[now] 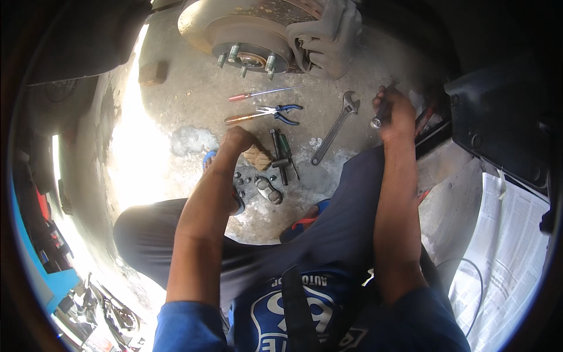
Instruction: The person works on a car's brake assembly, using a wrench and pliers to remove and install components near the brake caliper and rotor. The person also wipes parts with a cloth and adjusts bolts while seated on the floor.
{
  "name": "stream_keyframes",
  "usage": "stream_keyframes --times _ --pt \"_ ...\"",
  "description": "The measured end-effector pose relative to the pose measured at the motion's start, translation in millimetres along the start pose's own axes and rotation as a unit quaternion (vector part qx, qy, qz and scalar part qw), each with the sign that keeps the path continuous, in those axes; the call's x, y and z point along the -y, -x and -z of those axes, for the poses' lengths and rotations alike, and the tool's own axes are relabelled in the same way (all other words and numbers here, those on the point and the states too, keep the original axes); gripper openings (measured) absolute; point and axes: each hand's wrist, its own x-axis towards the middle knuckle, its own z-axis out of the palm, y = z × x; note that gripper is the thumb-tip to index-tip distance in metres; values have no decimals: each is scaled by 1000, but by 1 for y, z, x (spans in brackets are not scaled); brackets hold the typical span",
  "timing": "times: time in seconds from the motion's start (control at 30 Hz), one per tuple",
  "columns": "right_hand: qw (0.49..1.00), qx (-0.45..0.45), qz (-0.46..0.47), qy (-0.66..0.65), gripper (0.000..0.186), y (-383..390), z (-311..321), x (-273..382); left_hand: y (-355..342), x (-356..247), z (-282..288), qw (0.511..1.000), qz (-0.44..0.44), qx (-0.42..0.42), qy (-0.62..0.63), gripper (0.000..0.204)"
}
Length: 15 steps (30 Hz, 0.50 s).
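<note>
My left hand (237, 139) is closed with fingertips hidden, beside a tan piece (258, 156). My right hand (399, 114) grips a dark tool (383, 111) with a round metal end. Between my hands lie an adjustable wrench (333, 130), dark bar tools (277, 144) and a metal part (267, 190) beside several nuts (238, 175). Farther up lie a red-handled screwdriver (237, 97), blue-handled pliers (287, 115) and an orange-handled tool (237, 118).
A brake disc (205, 29) with studs and a caliper (328, 44) stands above the tools. A small block (152, 73) lies left. A black panel (495, 123) and newspaper (498, 234) are at right. My sandalled foot (305, 220) is under my bent legs.
</note>
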Motion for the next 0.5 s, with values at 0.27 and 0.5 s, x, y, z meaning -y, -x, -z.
stream_keyframes --times 0.27,0.5 --pt "679 18 298 670 56 -3 -20 -113 -64 7 -143 870 239 -215 374 75" --pt "542 240 1 805 51 18 -32 -138 -6 27 -116 715 -66 -36 695 58"
